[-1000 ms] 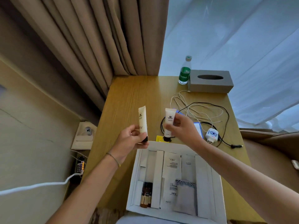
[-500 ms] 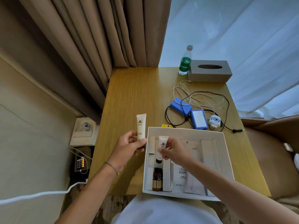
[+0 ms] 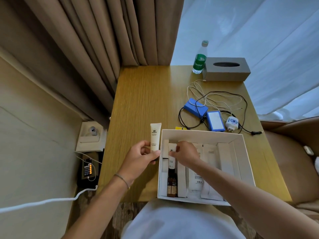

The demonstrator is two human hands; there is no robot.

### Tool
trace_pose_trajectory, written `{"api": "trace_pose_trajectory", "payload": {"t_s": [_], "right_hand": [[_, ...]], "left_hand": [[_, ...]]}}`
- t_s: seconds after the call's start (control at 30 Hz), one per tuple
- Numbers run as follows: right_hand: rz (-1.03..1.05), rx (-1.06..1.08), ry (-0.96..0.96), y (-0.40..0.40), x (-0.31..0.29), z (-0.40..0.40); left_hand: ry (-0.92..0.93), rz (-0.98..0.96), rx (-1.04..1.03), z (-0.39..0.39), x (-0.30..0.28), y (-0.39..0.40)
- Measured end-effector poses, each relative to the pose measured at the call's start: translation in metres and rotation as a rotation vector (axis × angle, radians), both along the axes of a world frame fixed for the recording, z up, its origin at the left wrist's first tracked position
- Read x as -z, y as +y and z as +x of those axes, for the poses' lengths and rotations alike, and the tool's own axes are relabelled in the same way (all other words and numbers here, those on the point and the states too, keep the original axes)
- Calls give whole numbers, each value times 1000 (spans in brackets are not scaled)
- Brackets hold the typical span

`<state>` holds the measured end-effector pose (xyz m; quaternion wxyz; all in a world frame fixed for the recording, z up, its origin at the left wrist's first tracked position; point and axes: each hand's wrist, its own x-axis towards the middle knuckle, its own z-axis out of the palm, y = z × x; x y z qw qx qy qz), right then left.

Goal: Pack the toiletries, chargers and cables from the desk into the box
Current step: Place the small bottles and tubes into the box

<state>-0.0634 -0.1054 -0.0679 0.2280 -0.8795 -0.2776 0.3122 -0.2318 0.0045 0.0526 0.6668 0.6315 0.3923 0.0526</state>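
Note:
A white box [image 3: 241,145] sits at the desk's near edge with white packets and small brown bottles [image 3: 172,186] inside. My left hand [image 3: 143,157] holds a cream tube [image 3: 155,138] upright just left of the box. Inside the box's left part, my right hand [image 3: 185,153] grips a second, smaller white tube [image 3: 172,158] lying above the bottles. Beyond the box lie two blue chargers [image 3: 196,107] [image 3: 214,120], a white plug adapter [image 3: 231,124], and tangled black and white cables [image 3: 222,99].
A green-labelled water bottle [image 3: 199,60] and a grey tissue box [image 3: 226,69] stand at the desk's far edge. A yellow tag [image 3: 180,128] peeks out behind the box. A wall socket [image 3: 91,135] and a phone [image 3: 88,169] lie left of the desk; a brown chair [image 3: 293,152] stands right.
Both hands came down toward me from above the desk. My right hand lowered its small tube into the box's left part; my left hand still holds the other tube beside the box.

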Motion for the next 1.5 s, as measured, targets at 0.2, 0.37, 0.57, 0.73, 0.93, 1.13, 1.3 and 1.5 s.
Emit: {"api": "trace_pose_trajectory", "payload": {"t_s": [0.2, 0.37, 0.57, 0.73, 0.93, 1.13, 1.3, 1.5], "right_hand": [[51, 28, -123, -2, 3, -1], [165, 176, 120, -9, -27, 3], [509, 169, 944, -35, -81, 5], [419, 230, 1250, -54, -89, 16], [355, 132, 1328, -72, -85, 22], [204, 259, 1048, -64, -76, 24], [13, 319, 627, -29, -59, 11], [-106, 232, 309, -2, -29, -6]], "left_hand": [[57, 99, 92, -4, -2, -3], [82, 189, 168, -5, -2, -4], [130, 325, 240, 2, 1, -14], [168, 499, 312, 9, 4, -16], [68, 595, 356, 30, 8, -12], [81, 681, 142, 36, 22, -6], [111, 616, 185, 32, 30, 3], [92, 594, 229, 30, 32, 9]]}}
